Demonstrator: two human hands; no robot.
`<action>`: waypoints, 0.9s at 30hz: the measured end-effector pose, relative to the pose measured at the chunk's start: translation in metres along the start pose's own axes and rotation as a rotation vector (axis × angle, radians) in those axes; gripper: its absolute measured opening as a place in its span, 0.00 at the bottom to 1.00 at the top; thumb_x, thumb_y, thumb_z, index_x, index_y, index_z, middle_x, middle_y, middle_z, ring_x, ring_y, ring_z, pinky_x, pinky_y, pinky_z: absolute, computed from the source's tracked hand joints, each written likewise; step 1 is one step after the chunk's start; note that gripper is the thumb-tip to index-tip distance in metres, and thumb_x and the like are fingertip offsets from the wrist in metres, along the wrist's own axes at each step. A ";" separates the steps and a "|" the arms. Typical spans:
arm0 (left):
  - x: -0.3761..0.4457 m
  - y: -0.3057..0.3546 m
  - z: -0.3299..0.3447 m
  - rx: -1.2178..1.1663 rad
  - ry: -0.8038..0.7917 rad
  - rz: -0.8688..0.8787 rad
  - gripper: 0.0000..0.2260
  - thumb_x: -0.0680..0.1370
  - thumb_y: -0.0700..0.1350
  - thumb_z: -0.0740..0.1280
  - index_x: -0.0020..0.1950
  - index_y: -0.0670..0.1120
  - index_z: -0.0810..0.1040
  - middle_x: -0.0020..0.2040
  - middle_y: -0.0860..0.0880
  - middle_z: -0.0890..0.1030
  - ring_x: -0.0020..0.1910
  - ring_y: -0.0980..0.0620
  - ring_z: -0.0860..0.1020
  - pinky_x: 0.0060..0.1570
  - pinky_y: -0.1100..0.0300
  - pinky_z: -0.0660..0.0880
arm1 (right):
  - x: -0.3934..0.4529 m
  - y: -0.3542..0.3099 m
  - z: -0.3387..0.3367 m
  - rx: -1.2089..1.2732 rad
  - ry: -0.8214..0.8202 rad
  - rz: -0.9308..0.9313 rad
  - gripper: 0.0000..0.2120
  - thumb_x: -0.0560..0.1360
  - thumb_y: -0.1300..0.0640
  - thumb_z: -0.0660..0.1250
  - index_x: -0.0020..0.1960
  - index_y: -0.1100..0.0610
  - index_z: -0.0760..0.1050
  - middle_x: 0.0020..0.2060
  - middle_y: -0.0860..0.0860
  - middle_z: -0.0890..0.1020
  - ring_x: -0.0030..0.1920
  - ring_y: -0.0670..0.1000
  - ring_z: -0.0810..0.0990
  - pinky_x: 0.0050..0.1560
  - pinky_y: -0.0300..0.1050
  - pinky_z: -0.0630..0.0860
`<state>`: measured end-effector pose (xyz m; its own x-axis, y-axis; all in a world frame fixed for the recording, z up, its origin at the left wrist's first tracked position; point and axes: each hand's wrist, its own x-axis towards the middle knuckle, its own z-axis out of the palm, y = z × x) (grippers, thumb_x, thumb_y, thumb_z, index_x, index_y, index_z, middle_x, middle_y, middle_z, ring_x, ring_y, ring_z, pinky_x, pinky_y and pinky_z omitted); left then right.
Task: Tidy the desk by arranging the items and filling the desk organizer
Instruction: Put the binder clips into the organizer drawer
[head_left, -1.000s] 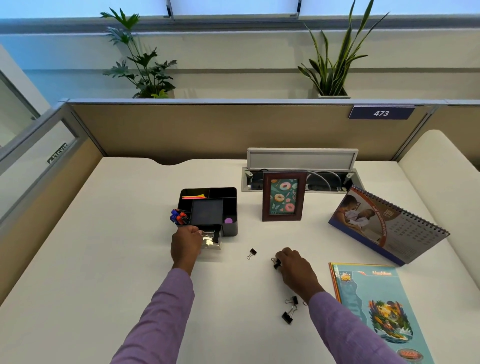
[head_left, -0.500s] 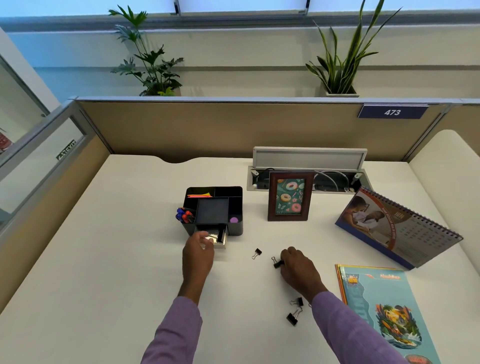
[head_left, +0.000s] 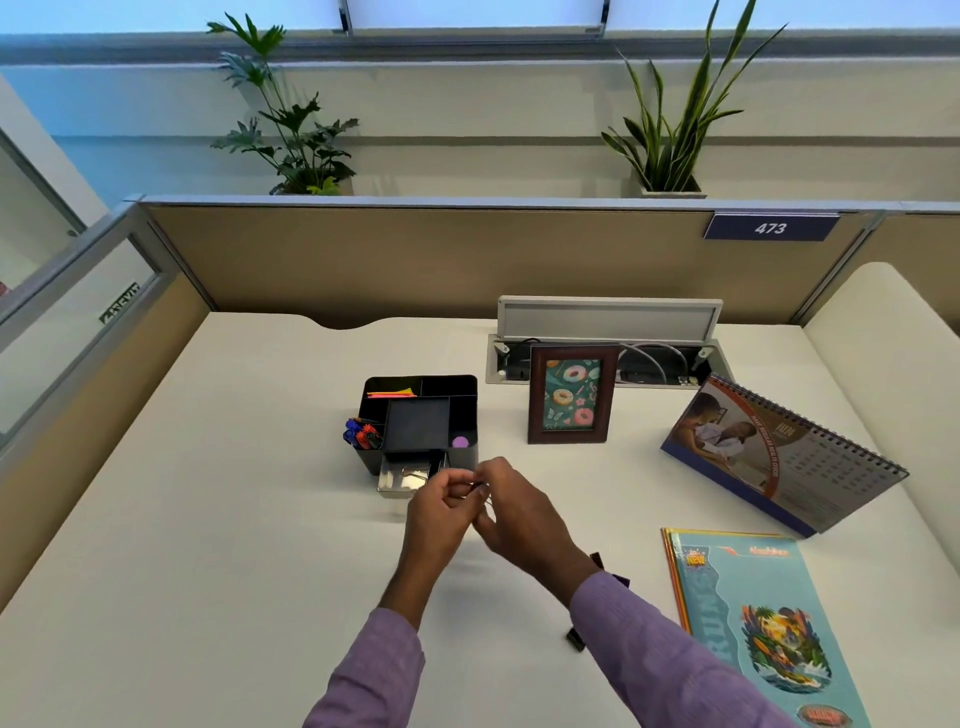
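Passing: both hands meet just in front of the desk organizer (head_left: 421, 415), pinching one small binder clip (head_left: 482, 488) between them, at about 5 o'clock from the organizer's open drawer (head_left: 404, 479).
Risk, drop: the clip is tiny and shared between two sets of fingertips; if one side lets go before the other has a firm pinch, I judge it could fall onto the desk (head_left: 218, 519) short of the drawer.
Risk, drawer: the drawer stands pulled out with clips already inside; a careless push could nudge it or miss its narrow tray.
Risk, leftovers: another binder clip at the cuff (head_left: 597, 560) and a second loose clip (head_left: 575, 639) lie by the right forearm, at 5 o'clock from the hands; the sleeve could sweep them.
Left hand (head_left: 439, 512): fingers curled together, tips closed on the clip's wire handle.
Right hand (head_left: 519, 519): fingers bunched, tips touching the same clip; which hand carries the weight I cannot tell.
Organizer: pens (head_left: 361, 434) in its left cell, sticky notes (head_left: 395, 392) at the back.
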<state>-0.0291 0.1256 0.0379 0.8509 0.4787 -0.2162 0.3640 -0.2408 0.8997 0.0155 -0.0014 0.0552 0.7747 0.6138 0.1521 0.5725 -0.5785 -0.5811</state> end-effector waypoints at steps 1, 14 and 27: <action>0.001 0.001 -0.002 -0.010 0.013 0.002 0.09 0.75 0.48 0.73 0.53 0.52 0.78 0.45 0.56 0.82 0.46 0.57 0.81 0.45 0.64 0.79 | 0.002 -0.004 0.001 0.008 0.007 -0.016 0.14 0.76 0.54 0.68 0.58 0.53 0.68 0.49 0.50 0.77 0.42 0.49 0.77 0.39 0.39 0.75; 0.040 -0.016 -0.047 0.002 0.376 -0.180 0.04 0.77 0.44 0.72 0.45 0.48 0.78 0.41 0.49 0.83 0.30 0.47 0.82 0.27 0.60 0.76 | -0.033 0.068 0.025 -0.237 -0.088 0.162 0.14 0.73 0.56 0.68 0.59 0.55 0.74 0.52 0.52 0.76 0.48 0.56 0.77 0.44 0.50 0.74; 0.046 -0.029 -0.034 0.233 0.382 -0.191 0.07 0.76 0.44 0.72 0.41 0.49 0.75 0.37 0.49 0.80 0.36 0.46 0.80 0.38 0.54 0.80 | -0.061 0.104 0.034 -0.371 -0.273 0.233 0.17 0.73 0.54 0.69 0.60 0.55 0.74 0.52 0.54 0.75 0.47 0.58 0.76 0.42 0.51 0.73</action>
<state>-0.0134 0.1831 0.0151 0.5763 0.7982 -0.1756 0.6126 -0.2797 0.7392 0.0185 -0.0803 -0.0415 0.8231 0.5351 -0.1903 0.4882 -0.8378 -0.2445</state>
